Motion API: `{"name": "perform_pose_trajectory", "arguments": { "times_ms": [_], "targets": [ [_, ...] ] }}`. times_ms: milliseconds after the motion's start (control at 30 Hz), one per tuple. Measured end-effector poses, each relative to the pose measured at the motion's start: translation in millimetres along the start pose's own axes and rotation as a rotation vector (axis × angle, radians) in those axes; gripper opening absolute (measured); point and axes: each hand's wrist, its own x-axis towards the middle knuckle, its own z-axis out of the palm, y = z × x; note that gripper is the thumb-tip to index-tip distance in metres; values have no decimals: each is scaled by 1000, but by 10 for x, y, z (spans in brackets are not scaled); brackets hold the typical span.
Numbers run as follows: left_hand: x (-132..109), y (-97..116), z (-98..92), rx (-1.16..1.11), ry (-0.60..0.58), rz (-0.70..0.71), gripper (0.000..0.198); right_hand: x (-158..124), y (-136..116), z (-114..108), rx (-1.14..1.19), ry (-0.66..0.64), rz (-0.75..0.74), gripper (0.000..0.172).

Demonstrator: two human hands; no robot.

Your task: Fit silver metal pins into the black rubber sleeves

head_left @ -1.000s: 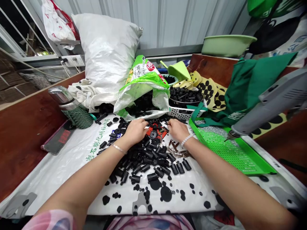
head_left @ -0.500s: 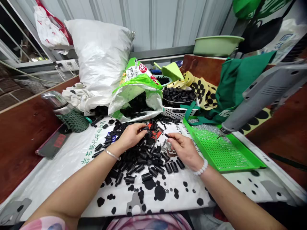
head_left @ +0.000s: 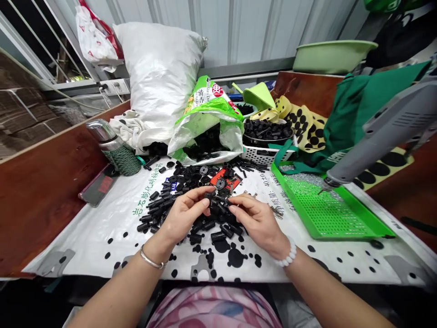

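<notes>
A heap of small black plastic parts (head_left: 160,207), mostly short cylinders with a few discs, is spread across the middle of the white sheet. Above its right side, my left hand (head_left: 186,212) is closed, thumb and forefinger pinching a black plastic cylinder (head_left: 209,197). Facing it a short way off, my right hand (head_left: 259,221) is pinched too, its fingertips on a small dark piece that they mostly hide. Just beyond my fingers are a round black gear-like disc (head_left: 220,183) and a red card (head_left: 233,182) with parts on it.
A grey power screwdriver (head_left: 368,141) hangs over a green perforated tray (head_left: 327,218) holding small shiny pieces at right. Behind the heap stand an opened plastic bag (head_left: 208,114) of black parts and a white basket (head_left: 261,155). A flask (head_left: 118,150) and a phone (head_left: 99,184) are left.
My hands have come closer together over the heap, the right one moving inward with its small piece. The camera view has shifted, so the background sits further right.
</notes>
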Motion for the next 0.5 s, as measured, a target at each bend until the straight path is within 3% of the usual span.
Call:
{"name": "perform_pose_trajectory", "arguments": {
  "times_ms": [167,333,500],
  "targets": [
    [-90,-50,85,-301,-24,-183,24,-66,-37,62,210,-29,186,18],
    [-152,-88,151,-489,-13,-319,24,-105,-100,76,320,21,143,31],
    [-196,-123,211,-561,-3,-314,20,-178,-146,60,243,73,82,19]
  ]
}}
